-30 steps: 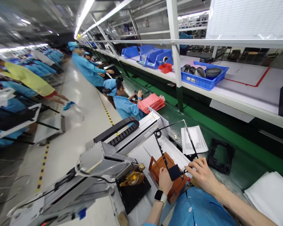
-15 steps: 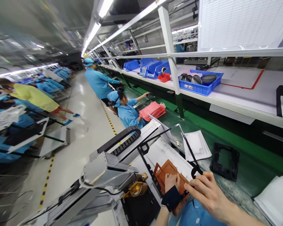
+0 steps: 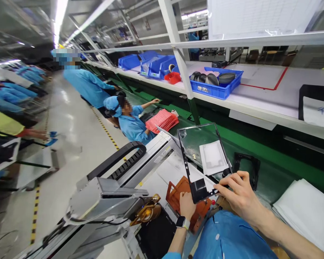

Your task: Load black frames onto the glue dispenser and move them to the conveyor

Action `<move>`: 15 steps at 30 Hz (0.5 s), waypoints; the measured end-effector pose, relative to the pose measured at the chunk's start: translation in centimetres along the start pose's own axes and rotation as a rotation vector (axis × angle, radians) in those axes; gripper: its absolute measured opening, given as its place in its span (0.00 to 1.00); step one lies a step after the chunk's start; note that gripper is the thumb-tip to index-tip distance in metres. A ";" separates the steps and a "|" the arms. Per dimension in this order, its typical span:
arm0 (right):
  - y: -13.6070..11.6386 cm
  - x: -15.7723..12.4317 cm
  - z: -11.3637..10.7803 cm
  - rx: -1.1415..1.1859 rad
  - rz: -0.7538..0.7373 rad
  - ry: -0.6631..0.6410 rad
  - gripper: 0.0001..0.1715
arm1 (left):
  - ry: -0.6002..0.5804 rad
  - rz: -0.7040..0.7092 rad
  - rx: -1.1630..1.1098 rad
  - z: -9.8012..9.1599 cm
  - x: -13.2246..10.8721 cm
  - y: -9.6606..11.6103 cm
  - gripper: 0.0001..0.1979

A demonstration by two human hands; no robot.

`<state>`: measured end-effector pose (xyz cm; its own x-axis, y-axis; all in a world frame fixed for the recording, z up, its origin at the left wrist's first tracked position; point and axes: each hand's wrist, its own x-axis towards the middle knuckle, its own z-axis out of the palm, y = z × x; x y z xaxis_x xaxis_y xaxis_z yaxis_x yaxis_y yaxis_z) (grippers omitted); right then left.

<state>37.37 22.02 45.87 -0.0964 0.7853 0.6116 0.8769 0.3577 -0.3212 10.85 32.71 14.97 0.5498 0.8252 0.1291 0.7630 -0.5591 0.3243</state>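
Observation:
A thin black rectangular frame [image 3: 187,167] is raised at a tilt over the bench. My right hand [image 3: 239,190] pinches its lower right corner. Wearing a watch at the wrist, my left hand [image 3: 187,205] is curled at the frame's lower left corner, above an orange-brown fixture [image 3: 175,194]; what its fingers hold, if anything, is hidden. Through the frame's opening shows a white sheet stack [image 3: 212,158] on the green bench. More black frames [image 3: 255,167] lie to the right of it.
A machine with a cable chain [image 3: 124,154] stands at my left. White sheets [image 3: 307,212] lie at the right. Blue bins [image 3: 158,66] and a blue tray [image 3: 224,91] sit on the shelf. Beyond the machine, a person in blue [image 3: 133,124] works beside red sheets [image 3: 162,120].
The black frame has turned and now shows its broad side and solid lower edge. My left hand has moved from over the fixture to the frame's lower corner. The camera view has shifted right.

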 end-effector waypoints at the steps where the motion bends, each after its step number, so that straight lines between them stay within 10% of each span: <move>1: 0.3 0.0 -0.2 -0.013 0.010 0.002 0.18 | -0.010 -0.013 0.001 -0.2 0.1 0.1 0.16; 15: 3.7 -0.9 -1.4 -0.090 0.104 0.007 0.19 | -0.108 -0.055 0.101 -1.1 1.2 1.4 0.27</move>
<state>41.35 21.93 45.18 0.0001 0.8120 0.5837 0.9206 0.2279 -0.3172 12.26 33.01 16.64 0.5359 0.8442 0.0103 0.8200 -0.5234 0.2317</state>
